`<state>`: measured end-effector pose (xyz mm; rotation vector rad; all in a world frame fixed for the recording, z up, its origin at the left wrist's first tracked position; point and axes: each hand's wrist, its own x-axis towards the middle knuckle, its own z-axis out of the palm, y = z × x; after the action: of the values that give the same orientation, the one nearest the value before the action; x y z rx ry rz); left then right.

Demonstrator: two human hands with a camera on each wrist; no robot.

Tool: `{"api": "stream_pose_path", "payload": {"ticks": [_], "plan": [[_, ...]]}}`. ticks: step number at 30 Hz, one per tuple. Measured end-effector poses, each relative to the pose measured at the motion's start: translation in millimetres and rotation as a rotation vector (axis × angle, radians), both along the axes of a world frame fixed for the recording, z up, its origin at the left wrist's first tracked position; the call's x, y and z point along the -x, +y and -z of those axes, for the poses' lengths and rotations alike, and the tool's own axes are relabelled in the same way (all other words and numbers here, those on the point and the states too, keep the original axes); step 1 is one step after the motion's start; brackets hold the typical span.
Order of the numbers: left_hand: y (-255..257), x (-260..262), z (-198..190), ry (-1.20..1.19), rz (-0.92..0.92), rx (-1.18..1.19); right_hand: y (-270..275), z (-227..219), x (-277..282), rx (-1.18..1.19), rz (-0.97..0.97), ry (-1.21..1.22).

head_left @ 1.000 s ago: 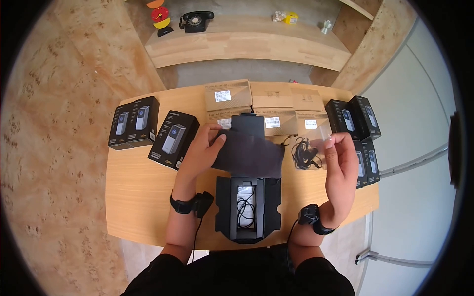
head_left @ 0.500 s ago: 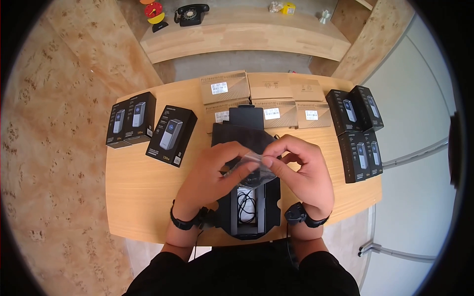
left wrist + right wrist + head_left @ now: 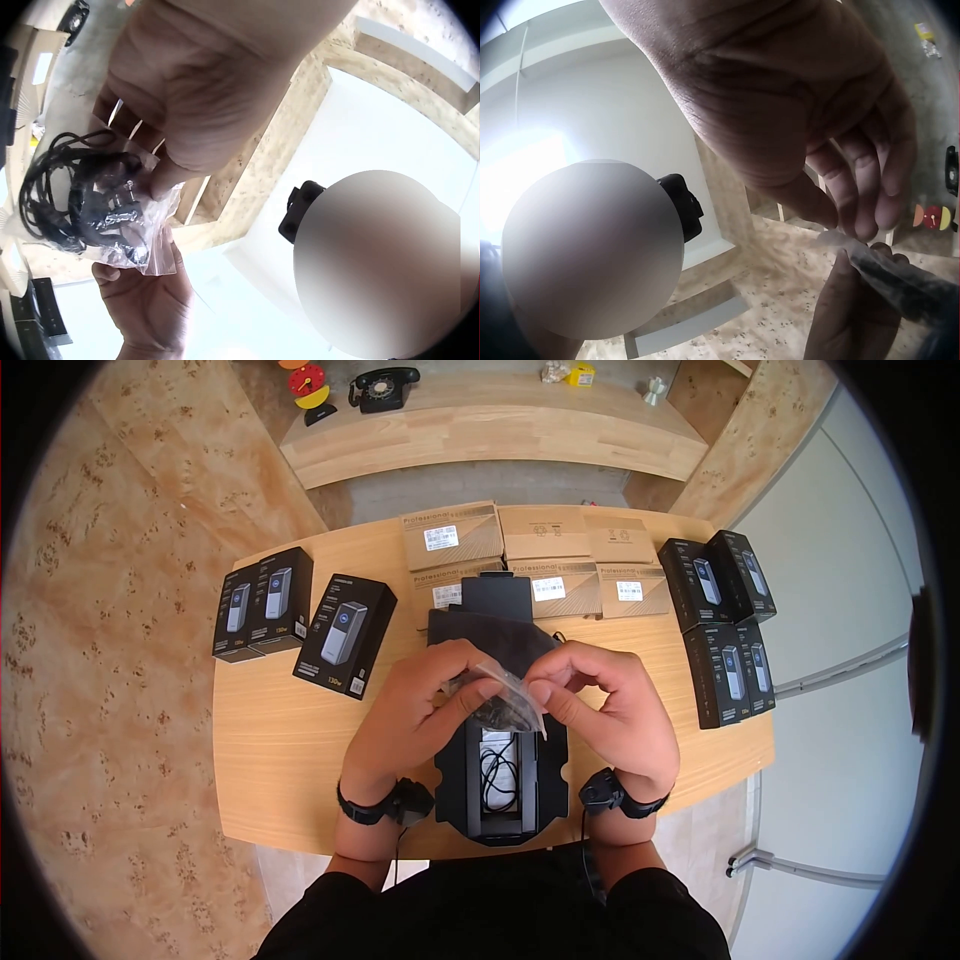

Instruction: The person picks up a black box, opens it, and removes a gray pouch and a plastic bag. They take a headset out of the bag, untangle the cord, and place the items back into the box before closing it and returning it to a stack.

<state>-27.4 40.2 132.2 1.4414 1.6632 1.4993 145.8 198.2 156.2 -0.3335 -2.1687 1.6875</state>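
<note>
A small clear zip bag with a coiled black cable inside is held up over the open black box. My left hand pinches the bag between thumb and fingers. At the bag's zip edge, the thumb and fingertips of my right hand pinch the plastic. Below, the box's inner tray shows a black cord lying on a white paper packet. A dark flat pouch lies just beyond, over part of the box's raised flap and partly hidden by my hands.
Several brown cartons stand stacked at the table's back. Black printed boxes stand on the left and on the right. Behind the table, a wooden shelf carries a black rotary telephone.
My left hand has let go of the dark pouch, which now lies behind the box. My right hand has brought the bag from the right to the middle, where both hands hold it.
</note>
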Motion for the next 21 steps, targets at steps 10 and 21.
{"api": "stream_pose_path", "payload": {"ticks": [10, 21], "plan": [[-0.2, -0.8, -0.2, 0.053, 0.019, 0.028, 1.1, 1.2, -0.4, -0.006, -0.014, -0.006], [1.7, 4.0, 4.3, 0.130, 0.043, -0.025, 5.1, 2.1, 0.3, 0.070, -0.102, -0.025]]}}
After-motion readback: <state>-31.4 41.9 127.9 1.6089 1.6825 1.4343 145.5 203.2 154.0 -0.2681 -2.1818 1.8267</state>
